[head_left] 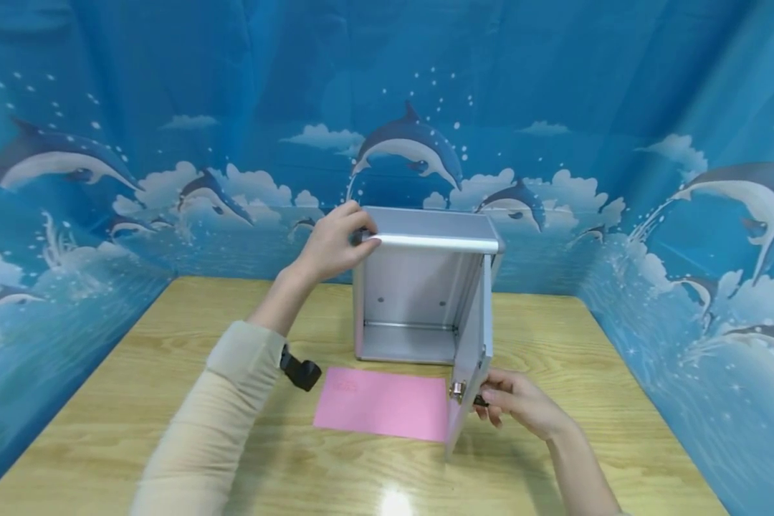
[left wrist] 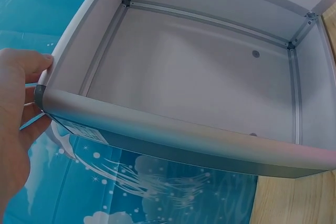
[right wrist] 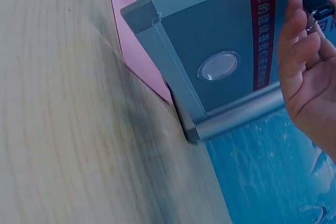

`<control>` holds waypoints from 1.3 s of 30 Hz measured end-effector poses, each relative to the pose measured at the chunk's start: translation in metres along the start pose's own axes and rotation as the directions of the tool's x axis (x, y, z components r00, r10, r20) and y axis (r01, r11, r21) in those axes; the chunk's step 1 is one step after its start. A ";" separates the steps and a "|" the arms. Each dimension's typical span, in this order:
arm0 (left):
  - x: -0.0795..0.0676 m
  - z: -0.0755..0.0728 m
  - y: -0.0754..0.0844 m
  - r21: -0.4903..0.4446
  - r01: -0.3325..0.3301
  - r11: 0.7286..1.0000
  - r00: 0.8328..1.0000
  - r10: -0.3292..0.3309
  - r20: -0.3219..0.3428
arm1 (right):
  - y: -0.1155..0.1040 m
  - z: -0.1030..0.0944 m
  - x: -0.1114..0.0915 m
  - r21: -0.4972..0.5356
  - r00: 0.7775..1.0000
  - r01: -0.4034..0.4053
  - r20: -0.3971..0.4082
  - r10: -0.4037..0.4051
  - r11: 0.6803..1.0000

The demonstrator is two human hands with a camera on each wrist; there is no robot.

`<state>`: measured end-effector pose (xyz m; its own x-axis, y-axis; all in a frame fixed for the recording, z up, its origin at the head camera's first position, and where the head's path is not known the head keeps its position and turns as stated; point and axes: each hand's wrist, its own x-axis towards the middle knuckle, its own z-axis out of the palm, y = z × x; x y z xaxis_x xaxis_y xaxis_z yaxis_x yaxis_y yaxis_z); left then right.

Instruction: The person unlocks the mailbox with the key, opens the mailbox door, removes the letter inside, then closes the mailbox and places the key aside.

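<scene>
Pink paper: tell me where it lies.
In the head view, the pink paper lies on the table in front of the open silver box, left of its door.

A silver-grey box (head_left: 426, 224) sits on a yellow wood-grain table (head_left: 555, 344), with a pink sheet (head_left: 383, 405) before it, a cream sleeve (head_left: 213, 401) to its left, a black key (right wrist: 317, 4) and white-lettered red strip (right wrist: 262, 35) on its grey door (right wrist: 184, 45), and a blue curtain (head_left: 284, 72) of blue-and-white dolphins (head_left: 413, 140) and white clouds (head_left: 251, 185) behind it.
</scene>
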<state>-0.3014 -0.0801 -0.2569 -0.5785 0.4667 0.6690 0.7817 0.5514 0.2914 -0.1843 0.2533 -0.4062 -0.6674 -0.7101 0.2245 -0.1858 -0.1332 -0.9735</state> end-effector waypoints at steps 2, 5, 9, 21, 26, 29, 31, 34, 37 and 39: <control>-0.001 0.001 -0.001 -0.011 0.009 1.000 1.000 -0.009 -0.002 | 0.001 0.003 0.005 -0.015 1.000 0.010 0.016 -0.010 1.000; -0.003 0.003 -0.002 -0.029 0.019 0.999 1.000 -0.019 -0.006 | 0.003 0.008 0.013 -0.020 0.999 0.008 0.037 -0.008 1.000; -0.004 0.005 -0.002 -0.046 0.015 0.999 1.000 -0.015 -0.015 | 0.004 0.015 0.021 -0.023 0.999 -0.026 0.026 0.026 0.999; -0.001 0.008 -0.003 -0.052 0.000 0.999 1.000 -0.002 -0.029 | 0.002 0.038 0.049 -0.073 0.977 -0.173 -0.138 0.162 0.982; -0.001 0.007 -0.004 -0.069 -0.016 0.997 0.999 0.014 -0.033 | 0.001 0.048 0.062 -0.095 0.956 -0.225 -0.215 0.201 0.970; -0.002 0.005 -0.006 -0.077 -0.025 0.997 0.999 0.021 -0.046 | 0.000 0.054 0.073 -0.118 0.943 -0.253 -0.252 0.217 0.960; -0.003 0.004 -0.007 -0.079 -0.025 0.997 0.998 0.021 -0.052 | 0.001 0.058 0.081 -0.128 0.932 -0.271 -0.282 0.228 0.954; -0.003 0.003 -0.007 -0.081 -0.028 0.996 0.998 0.024 -0.052 | 0.000 0.063 0.093 -0.120 0.910 -0.293 -0.340 0.238 0.948; -0.001 0.003 -0.006 -0.091 -0.034 0.995 0.998 0.030 -0.046 | 0.002 0.069 0.103 -0.082 0.882 -0.302 -0.401 0.246 0.950; 0.000 0.003 -0.005 -0.098 -0.039 0.994 0.998 0.034 -0.048 | 0.003 0.071 0.109 -0.039 0.863 -0.300 -0.438 0.254 0.953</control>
<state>-0.3063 -0.0805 -0.2604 -0.5397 0.4516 0.7104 0.8226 0.4625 0.3309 -0.2062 0.1259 -0.3875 -0.9385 -0.3436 -0.0344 -0.0050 0.1131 -0.9936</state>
